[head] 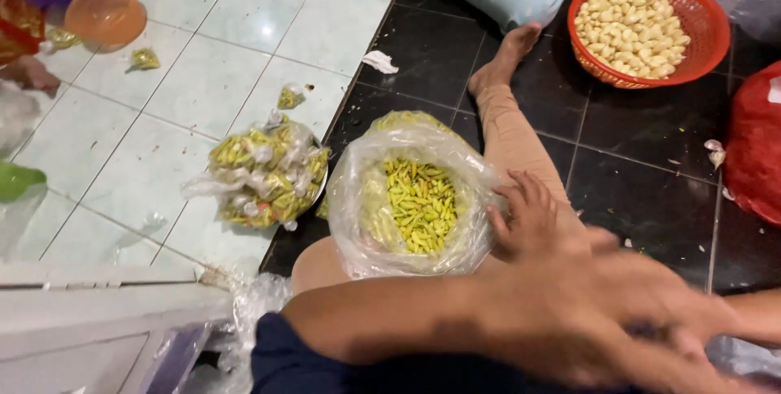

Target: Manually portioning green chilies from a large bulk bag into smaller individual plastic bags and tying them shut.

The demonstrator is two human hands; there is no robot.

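A clear plastic bag [358, 199] stands open on the dark floor tiles, filled with small yellow-green chillies [419, 203]. It leans against my outstretched leg [512, 133] in tan cloth. My right hand [527, 219] rests on the bag's right side, fingers spread, holding nothing. My left arm, in a dark blue sleeve [285, 357], crosses the bottom of the view from the left. My left hand [643, 321] is blurred, over my right forearm at the lower right. Whether it holds anything cannot be told.
A red mesh basket [716, 28] of peeled garlic cloves stands at the back right. A heap of small tied bags of chillies [264, 170] lies left of the open bag. An orange bowl [106, 11] is at far left, a red sack [757, 142] at right.
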